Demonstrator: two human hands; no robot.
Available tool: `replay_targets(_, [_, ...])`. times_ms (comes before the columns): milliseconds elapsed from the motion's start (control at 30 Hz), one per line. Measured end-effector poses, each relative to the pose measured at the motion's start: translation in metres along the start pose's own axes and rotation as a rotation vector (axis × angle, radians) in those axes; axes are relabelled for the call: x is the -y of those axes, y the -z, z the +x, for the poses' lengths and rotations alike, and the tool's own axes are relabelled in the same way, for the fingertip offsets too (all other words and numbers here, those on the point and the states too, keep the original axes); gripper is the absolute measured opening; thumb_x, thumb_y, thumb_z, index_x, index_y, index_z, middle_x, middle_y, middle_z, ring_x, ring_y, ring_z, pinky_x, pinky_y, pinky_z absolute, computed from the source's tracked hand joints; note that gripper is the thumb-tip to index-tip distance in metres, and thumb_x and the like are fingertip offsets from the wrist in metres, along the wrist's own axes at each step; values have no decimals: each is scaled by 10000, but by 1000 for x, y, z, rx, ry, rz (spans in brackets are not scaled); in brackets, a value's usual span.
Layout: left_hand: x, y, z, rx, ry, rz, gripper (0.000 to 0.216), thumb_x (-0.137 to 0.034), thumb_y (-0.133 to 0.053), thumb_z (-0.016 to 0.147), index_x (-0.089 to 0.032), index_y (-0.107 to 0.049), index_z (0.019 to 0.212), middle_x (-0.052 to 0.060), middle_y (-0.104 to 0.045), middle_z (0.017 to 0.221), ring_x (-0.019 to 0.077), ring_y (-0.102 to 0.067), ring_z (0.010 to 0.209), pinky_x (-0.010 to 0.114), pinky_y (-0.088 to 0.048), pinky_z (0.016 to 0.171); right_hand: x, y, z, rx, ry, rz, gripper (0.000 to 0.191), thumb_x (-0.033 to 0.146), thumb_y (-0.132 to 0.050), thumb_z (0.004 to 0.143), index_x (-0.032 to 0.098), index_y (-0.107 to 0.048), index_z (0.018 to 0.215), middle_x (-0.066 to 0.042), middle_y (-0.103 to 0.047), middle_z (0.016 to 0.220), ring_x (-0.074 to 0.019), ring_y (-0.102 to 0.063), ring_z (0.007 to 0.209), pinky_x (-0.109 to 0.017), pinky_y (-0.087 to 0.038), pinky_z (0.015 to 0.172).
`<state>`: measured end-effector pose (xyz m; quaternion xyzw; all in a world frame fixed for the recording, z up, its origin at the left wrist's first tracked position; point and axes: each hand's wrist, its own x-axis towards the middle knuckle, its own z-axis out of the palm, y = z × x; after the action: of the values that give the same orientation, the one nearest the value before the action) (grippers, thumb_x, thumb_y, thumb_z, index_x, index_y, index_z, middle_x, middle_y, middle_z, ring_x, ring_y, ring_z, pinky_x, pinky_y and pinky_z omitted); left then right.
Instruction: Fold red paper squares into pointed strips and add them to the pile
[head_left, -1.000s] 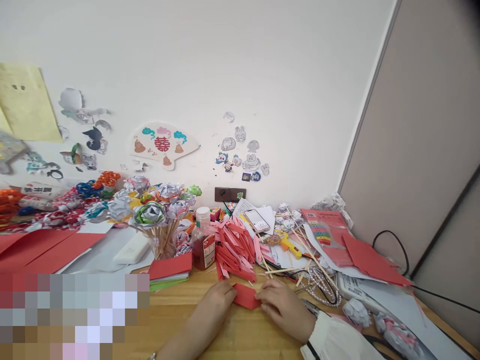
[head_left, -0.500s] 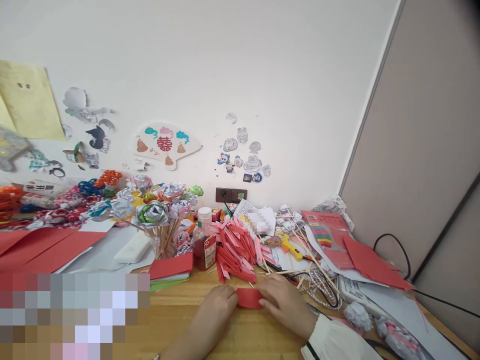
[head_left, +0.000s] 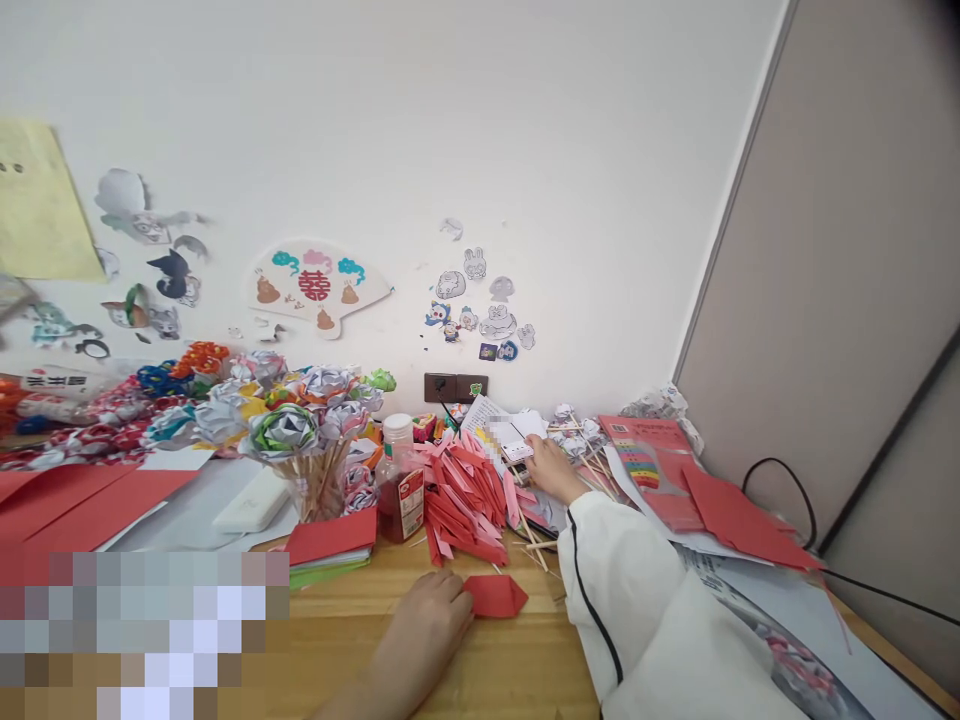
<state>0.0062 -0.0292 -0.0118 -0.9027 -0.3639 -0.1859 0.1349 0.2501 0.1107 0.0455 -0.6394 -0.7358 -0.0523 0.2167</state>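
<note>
My left hand (head_left: 435,612) rests on the wooden table, its fingers closed on the left end of a small folded red paper (head_left: 496,597). The paper's right end tapers to a point and lies free on the table. My right hand (head_left: 553,468) is stretched out to the back, its fingers at the right edge of a phone (head_left: 514,440) with a pale screen. Those fingers look extended rather than wrapped round the phone. A pile of folded red and pink paper strips (head_left: 465,495) lies just behind the red paper.
Behind my left hand stand a bottle (head_left: 400,490) of dark liquid and a stack of coloured paper (head_left: 334,538). Paper flowers (head_left: 289,430) on sticks fill a cup. Thin wooden sticks (head_left: 534,548) lie near my right sleeve. Red sheets (head_left: 742,515) lie at the right.
My right hand has let go of the red paper and moved back to the phone. The paper's pointed right end now shows. My left hand stays on its left end.
</note>
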Motion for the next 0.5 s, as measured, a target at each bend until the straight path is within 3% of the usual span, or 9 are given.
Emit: replay_targets(500, [-4,3,0,92,3,38,178,-124,-524,835,-175,-595,680,25,-617,711,187,-568,677,291,-419,624,0,0,8,71,10,-81,306,109,-402,855,124,-486,1148,-151,-566,1053,-234,-484,1040,-299,-295,843])
